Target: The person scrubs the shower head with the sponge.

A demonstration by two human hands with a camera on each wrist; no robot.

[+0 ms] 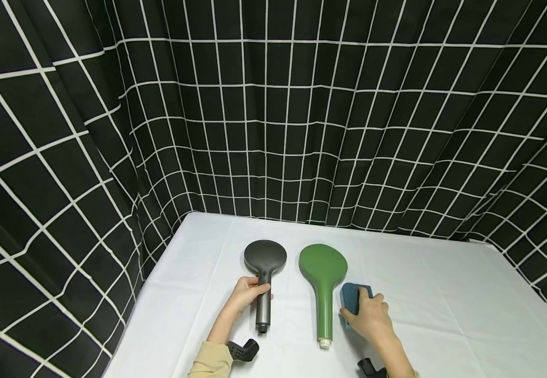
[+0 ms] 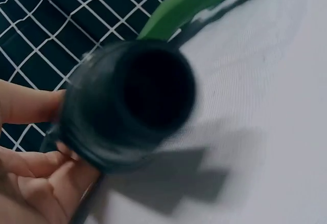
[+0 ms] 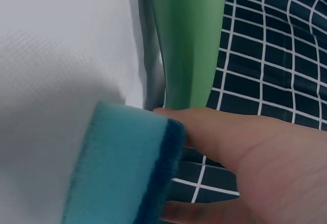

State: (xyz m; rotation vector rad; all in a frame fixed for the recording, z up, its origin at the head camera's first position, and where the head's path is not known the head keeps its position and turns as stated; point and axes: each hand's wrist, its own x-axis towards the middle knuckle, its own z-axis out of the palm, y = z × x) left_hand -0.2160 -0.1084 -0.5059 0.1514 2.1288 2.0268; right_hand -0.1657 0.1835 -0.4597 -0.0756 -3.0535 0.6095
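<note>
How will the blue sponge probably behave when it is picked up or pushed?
The blue sponge looks like foam, so it is probably light for its size and may squash under a pinch. Its blocky shape suggests it would slide rather than roll.

No legible text or numbers.

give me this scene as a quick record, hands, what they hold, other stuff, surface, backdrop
left hand: grips the handle of the dark grey shower head
right hand: holds the blue sponge
sponge colours: light blue body, darker blue layer on one side
between the hands: green shower head, head end away from the person, pale tip toward them
surface: table under a white cloth
backdrop: black curtain with a white grid
unclear: whether the grey shower head touches the cloth
</note>
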